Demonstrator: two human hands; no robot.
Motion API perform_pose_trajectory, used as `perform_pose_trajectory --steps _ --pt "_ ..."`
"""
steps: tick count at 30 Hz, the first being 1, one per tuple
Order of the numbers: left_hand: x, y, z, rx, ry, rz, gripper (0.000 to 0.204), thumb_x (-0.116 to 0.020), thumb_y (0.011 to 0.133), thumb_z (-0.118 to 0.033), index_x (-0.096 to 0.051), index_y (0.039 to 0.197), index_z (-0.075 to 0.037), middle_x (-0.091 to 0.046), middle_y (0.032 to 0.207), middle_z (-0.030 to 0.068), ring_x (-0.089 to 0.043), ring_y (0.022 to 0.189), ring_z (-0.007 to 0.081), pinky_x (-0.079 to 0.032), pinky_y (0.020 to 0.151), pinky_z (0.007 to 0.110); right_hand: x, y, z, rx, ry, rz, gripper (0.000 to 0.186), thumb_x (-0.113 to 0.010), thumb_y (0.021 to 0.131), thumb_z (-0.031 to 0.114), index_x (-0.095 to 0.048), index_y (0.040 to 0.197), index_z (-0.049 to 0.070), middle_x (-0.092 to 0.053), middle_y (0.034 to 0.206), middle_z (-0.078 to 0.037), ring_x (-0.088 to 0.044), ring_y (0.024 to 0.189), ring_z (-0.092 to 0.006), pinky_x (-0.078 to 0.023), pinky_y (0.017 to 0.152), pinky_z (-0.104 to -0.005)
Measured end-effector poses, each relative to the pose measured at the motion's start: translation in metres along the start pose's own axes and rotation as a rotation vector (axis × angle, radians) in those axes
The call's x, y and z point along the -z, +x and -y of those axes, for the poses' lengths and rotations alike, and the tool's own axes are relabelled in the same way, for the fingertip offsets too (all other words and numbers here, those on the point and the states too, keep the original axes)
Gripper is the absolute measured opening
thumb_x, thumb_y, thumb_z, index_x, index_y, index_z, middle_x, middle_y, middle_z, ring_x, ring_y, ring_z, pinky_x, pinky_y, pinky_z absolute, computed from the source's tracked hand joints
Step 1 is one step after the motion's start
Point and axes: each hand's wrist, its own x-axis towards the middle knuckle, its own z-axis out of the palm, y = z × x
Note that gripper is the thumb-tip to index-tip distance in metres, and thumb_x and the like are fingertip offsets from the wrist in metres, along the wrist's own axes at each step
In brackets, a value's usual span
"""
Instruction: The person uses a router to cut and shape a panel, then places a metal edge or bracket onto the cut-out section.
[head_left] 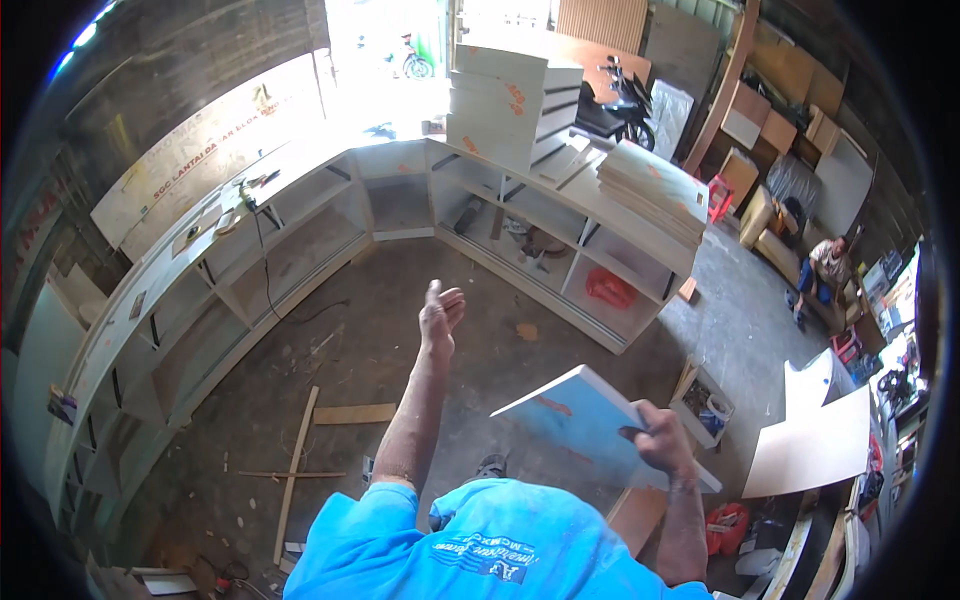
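My right hand [662, 438] grips the edge of a white rectangular board [575, 425], fingers closed round its rim. The board hangs tilted beside my body, its face tinted blue with orange marks. My left hand [440, 312] reaches forward over the floor, palm turned inward and fingers stretched out, holding nothing. Ahead of it, the low shelf unit [405, 205] with open compartments curves round the work area. A red plastic bag [609, 287] lies in its right-hand compartment.
Thin panels [650, 195] are stacked on the unit's right end, with tall white boxes [495, 105] behind. A wooden strip [296, 475] and a short plank [355, 413] lie on the floor at left. A tool crate [703, 405] stands at right. Another person [828, 265] sits far right.
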Motion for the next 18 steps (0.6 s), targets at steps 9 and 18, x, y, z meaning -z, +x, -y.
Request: perform_pose_trajectory --steps 9,18 --pt "0.051 0.014 0.22 0.375 0.969 0.514 0.056 -0.066 0.094 -0.059 -0.077 0.113 -0.007 -0.075 0.105 0.0047 -0.066 0.095 0.0172 -0.053 0.085 0.035 0.057 0.046 -0.145 -0.237 0.078 -0.212 0.026 -0.076 0.078 0.006 -0.067 0.101 0.0 -0.073 0.088 -0.023 -0.074 0.086 -0.0374 -0.055 0.075 -0.0433" --pt "-0.147 -0.027 0.208 0.9 1.129 0.841 0.075 -0.059 0.091 -0.074 -0.077 0.115 -0.005 -0.076 0.11 0.0158 -0.073 0.102 0.0294 -0.058 0.09 0.042 0.124 0.073 -0.303 -0.493 -0.053 -0.194 0.027 -0.077 0.077 0.007 -0.065 0.099 -0.002 -0.072 0.088 -0.026 -0.071 0.087 -0.0437 -0.053 0.077 -0.0485"
